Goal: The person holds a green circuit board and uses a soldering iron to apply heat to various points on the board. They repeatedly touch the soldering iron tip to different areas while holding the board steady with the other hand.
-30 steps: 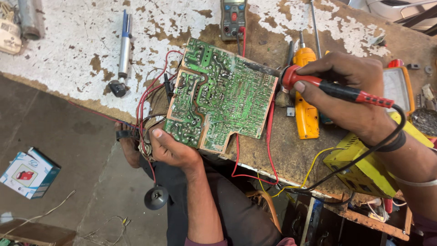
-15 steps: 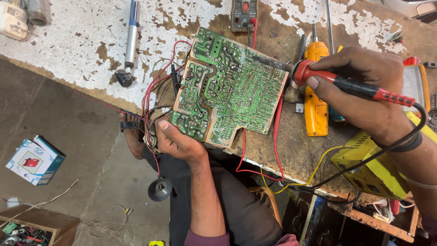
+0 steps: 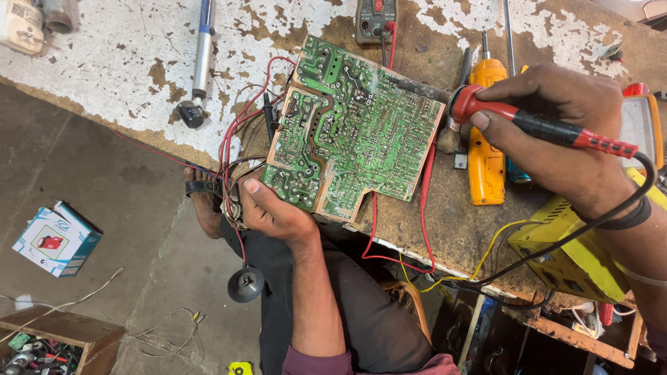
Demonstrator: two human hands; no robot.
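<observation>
The left hand (image 3: pixel 274 212) grips the green board (image 3: pixel 351 132) at the bench's (image 3: pixel 125 62) front edge (to steady it), while the right hand (image 3: pixel 556 132) wraps around the iron (image 3: pixel 528 123), its tip touching the board.

green flat circuit board (image 3: pixel 354 132) laced with silvery solder tracks and tan edging, red-and-black handled soldering iron (image 3: pixel 542 126), tangled red and black wires (image 3: pixel 240 132), orange plastic-handled tool (image 3: pixel 485 149), yellow metal box (image 3: pixel 577 243), worn wooden workbench (image 3: pixel 118 69) in patchy flaking white over brown
</observation>
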